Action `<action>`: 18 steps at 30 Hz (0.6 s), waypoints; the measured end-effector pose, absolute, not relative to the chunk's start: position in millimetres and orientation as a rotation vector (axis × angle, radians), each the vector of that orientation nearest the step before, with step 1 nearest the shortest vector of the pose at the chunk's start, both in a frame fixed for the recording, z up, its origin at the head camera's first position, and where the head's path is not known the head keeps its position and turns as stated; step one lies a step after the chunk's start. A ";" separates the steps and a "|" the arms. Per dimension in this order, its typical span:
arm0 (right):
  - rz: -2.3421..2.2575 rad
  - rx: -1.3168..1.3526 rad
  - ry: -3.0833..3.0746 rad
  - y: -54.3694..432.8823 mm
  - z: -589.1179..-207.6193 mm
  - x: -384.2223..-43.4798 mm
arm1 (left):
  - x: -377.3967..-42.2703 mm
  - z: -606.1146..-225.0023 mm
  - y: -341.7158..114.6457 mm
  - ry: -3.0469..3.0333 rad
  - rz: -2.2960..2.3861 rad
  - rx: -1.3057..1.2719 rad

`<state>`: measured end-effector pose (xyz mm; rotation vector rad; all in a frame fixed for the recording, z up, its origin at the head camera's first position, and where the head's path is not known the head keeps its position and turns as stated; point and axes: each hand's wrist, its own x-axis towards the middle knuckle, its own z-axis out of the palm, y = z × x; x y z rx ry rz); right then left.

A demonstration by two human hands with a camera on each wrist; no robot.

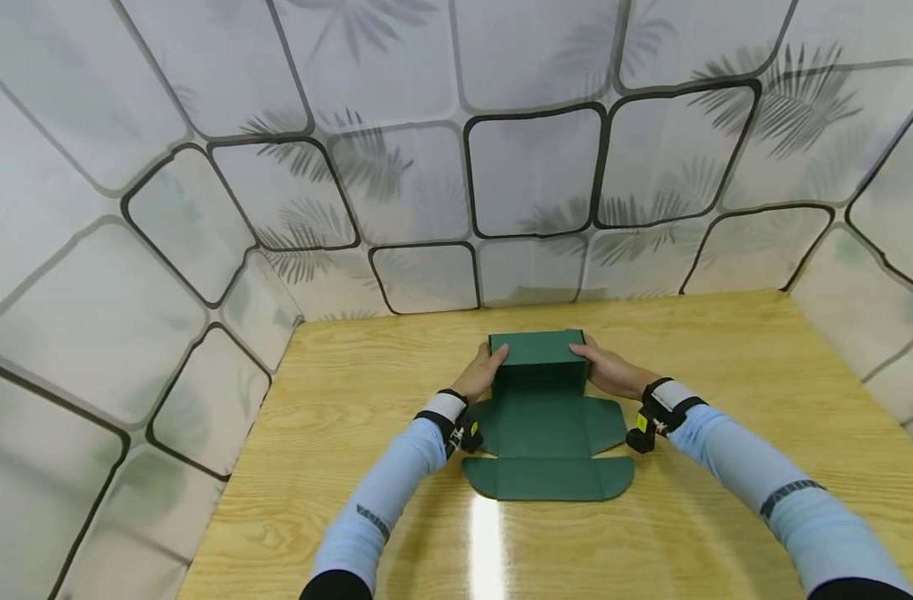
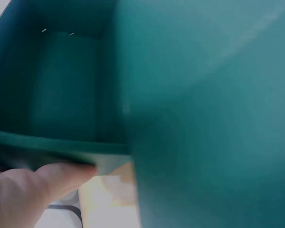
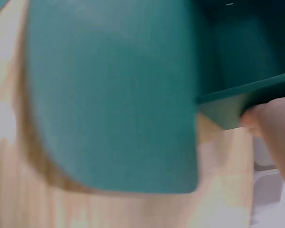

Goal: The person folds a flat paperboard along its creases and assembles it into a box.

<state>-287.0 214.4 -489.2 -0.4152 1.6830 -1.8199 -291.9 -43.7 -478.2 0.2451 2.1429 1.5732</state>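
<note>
A dark green cardboard box stands partly folded up on the table, its opening facing the person. Its lid panel lies flat toward the near side, with side flaps and a front flap spread out. My left hand grips the box's left end, thumb on the top edge. At the opposite end my right hand holds the box the same way, the other fingers hidden behind the wall. Both wrist views show the hollow inside of the box and a thumb pressed against its outer wall.
The box sits on a light wood table near its far edge. White curtain-like walls with dark grid lines and leaf prints enclose the table at the back and sides. A bright light reflection lies on the wood in front of the flap.
</note>
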 end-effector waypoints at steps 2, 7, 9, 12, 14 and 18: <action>-1.838 -0.435 1.690 214.7 -493.3 -286.3 | -288.6 -479.5 -43.7 2.158 1.568 0.265; -1.811 -0.457 1.722 215.3 -490.6 -290.1 | -287.9 -473.9 -43.5 2.184 1.546 0.281; -1.746 -0.431 1.768 217.9 -486.5 -292.1 | -289.3 -471.6 -43.7 2.195 1.525 0.283; -1.578 -0.414 1.938 222.8 -476.3 -294.6 | -291.9 -468.2 -44.7 2.223 1.500 0.280; -1.437 -0.449 2.134 224.1 -466.3 -295.5 | -291.6 -464.1 -45.9 2.291 1.488 0.268; -1.062 -0.748 2.611 215.5 -440.6 -293.1 | -281.7 -447.8 -48.0 2.553 1.489 0.345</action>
